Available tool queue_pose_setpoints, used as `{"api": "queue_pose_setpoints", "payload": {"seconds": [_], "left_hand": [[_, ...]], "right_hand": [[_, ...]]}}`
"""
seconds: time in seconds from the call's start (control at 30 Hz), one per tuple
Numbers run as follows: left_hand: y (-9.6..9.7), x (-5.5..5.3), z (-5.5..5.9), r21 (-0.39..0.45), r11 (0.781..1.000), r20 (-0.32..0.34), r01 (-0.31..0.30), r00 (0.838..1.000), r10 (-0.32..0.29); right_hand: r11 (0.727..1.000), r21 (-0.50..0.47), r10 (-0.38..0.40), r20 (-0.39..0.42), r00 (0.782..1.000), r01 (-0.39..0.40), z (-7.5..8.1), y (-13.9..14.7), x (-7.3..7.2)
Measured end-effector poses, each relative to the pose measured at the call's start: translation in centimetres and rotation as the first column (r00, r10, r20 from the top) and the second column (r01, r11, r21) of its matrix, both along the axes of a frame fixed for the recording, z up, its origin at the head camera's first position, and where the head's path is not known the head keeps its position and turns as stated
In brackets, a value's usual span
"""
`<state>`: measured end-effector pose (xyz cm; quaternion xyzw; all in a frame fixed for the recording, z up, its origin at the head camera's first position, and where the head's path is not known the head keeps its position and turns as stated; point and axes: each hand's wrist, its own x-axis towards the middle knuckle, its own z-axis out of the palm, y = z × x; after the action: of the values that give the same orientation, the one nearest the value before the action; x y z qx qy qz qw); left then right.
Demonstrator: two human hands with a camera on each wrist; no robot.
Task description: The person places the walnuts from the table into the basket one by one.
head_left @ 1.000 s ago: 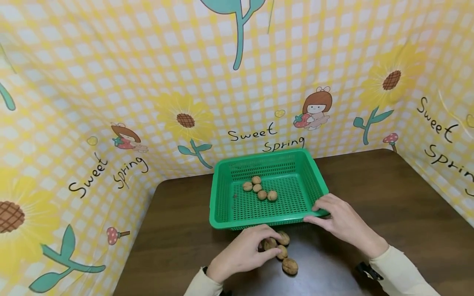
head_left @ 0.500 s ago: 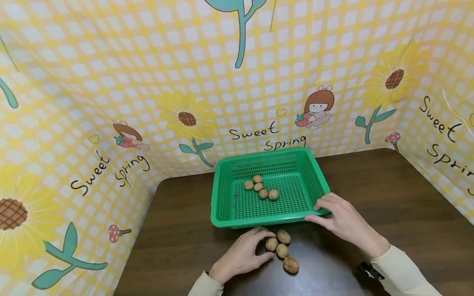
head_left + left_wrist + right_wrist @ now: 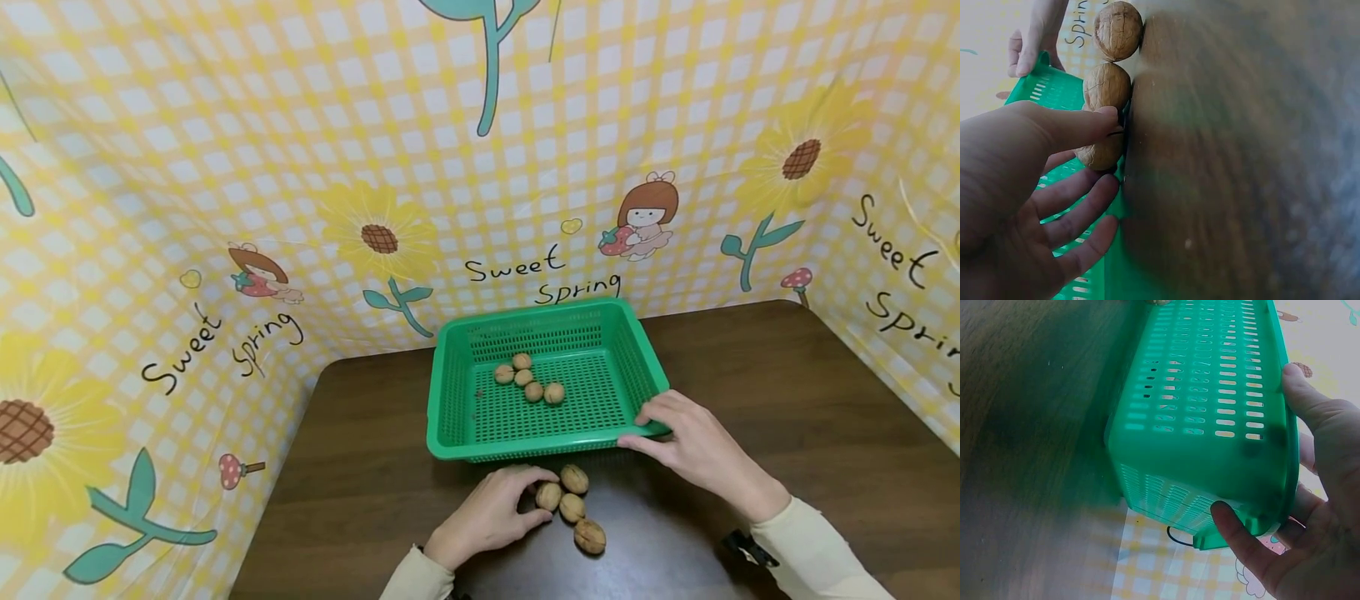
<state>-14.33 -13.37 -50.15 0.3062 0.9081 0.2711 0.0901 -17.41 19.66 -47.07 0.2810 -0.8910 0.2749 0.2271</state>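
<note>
My left hand (image 3: pixel 491 512) is over the table at the basket's near side, thumb and index finger curved round the leftmost walnut (image 3: pixel 548 497) of a small group. In the left wrist view the thumb (image 3: pixel 1079 128) crosses in front of that walnut (image 3: pixel 1100 153), while the other fingers spread below. Touching or close beside it are a back walnut (image 3: pixel 574 479), a middle walnut (image 3: pixel 572 507) and a front walnut (image 3: pixel 590 537). My right hand (image 3: pixel 701 450) grips the near right corner of a green plastic basket (image 3: pixel 525 450), its thumb outside and fingers over the rim.
Inside the basket, several walnuts (image 3: pixel 533 392) lie toward the left on the slotted floor. The brown wooden table (image 3: pixel 360 450) meets a yellow checked cloth (image 3: pixel 420 167) hung behind it and at both sides.
The left hand has drawn back leftward from the middle of the walnut group to the leftmost walnut, which has shifted very slightly. The right hand keeps its grip on the basket corner.
</note>
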Motion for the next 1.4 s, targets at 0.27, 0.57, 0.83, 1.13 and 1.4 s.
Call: {"api": "queue_pose_setpoints", "payload": {"seconds": [0.27, 0.57, 0.83, 1.13, 1.4], "left_hand": [[0.1, 0.4, 1.9, -0.009, 1.000, -0.002, 0.017, 1.000, -0.017], [0.6, 0.8, 6.1, -0.017, 0.991, 0.012, 0.131, 0.991, -0.130], [0.9, -0.9, 10.4, 0.105, 0.987, 0.118, 0.125, 0.984, -0.137], [0.6, -4.7, 13.5, 0.143, 0.988, 0.077, 0.054, 0.995, -0.066], [0.6, -10.3, 14.8, 0.153, 0.988, 0.068, -0.014, 0.998, 0.003]], "right_hand": [[1.000, -0.001, 0.002, -0.011, 1.000, -0.002, 0.0, 0.0, -0.1], [1.000, -0.010, 0.004, -0.020, 1.000, -0.004, -0.2, 0.2, 0.0], [1.000, -0.011, 0.007, -0.023, 1.000, -0.008, -0.2, 0.2, -0.1], [1.000, -0.014, 0.016, -0.013, 1.000, -0.016, 0.0, 0.1, -0.2], [1.000, -0.013, 0.017, -0.005, 1.000, -0.017, -0.1, 0.1, -0.1]]}}
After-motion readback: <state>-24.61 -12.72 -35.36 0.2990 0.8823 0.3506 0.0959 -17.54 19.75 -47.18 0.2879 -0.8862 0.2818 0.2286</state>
